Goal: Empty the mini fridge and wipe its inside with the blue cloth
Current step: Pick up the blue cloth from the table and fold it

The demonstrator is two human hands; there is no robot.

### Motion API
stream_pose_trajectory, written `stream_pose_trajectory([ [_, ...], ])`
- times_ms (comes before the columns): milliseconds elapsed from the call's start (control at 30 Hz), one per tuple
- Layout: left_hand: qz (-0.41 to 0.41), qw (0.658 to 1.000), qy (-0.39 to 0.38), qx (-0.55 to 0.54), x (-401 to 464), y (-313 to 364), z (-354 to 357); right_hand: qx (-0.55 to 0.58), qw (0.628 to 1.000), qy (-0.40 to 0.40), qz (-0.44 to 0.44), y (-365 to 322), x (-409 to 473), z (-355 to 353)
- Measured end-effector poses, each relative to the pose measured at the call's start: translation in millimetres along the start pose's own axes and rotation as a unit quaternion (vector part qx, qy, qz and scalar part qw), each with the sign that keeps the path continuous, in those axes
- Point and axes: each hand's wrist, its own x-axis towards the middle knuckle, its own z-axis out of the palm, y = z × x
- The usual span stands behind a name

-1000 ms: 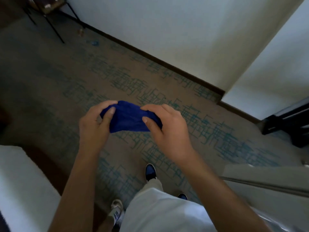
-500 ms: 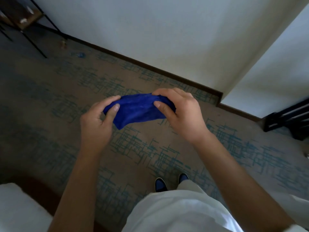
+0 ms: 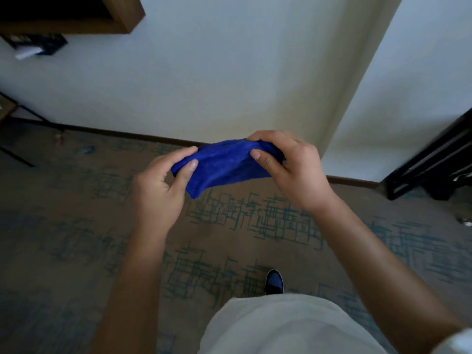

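Observation:
A folded blue cloth (image 3: 224, 167) is held in front of me at waist height, over the carpet. My left hand (image 3: 159, 190) pinches its left end between thumb and fingers. My right hand (image 3: 291, 167) grips its right end, and that end is bunched inside the palm. The mini fridge is not in view.
A white wall with a dark baseboard (image 3: 143, 136) runs ahead and forms a protruding corner (image 3: 357, 103) at the right. A wooden shelf (image 3: 107, 19) hangs at the top left, thin black furniture legs (image 3: 15, 149) stand at the left, and black furniture (image 3: 434, 162) stands at the right. My shoe (image 3: 274, 282) is on the patterned carpet.
The view has tilted up toward the wall, bringing the wooden shelf into sight and dropping the white surface at lower left. Both hands keep hold of the cloth, now slightly more stretched.

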Motion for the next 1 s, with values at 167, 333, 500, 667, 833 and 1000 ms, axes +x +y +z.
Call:
stream_pose_trajectory([
  [167,0.045,0.997,-0.048,-0.033,61,8,52,-0.030,0.998,0.057,0.029,30,24,-38],
  [333,0.081,0.989,-0.111,-0.056,118,19,112,-0.084,0.988,0.107,0.071,62,40,-73],
  [500,0.129,0.967,-0.197,-0.100,179,27,174,-0.119,0.970,0.169,0.129,88,56,-101],
  [667,0.149,0.934,-0.294,-0.141,239,38,234,-0.169,0.941,0.224,0.188,112,79,-121],
  [833,0.207,0.893,-0.367,-0.162,288,62,293,-0.199,0.902,0.291,0.248,113,87,-142],
  [1000,0.266,0.838,-0.434,-0.198,297,101,353,-0.212,0.855,0.361,0.307,110,75,-166],
])
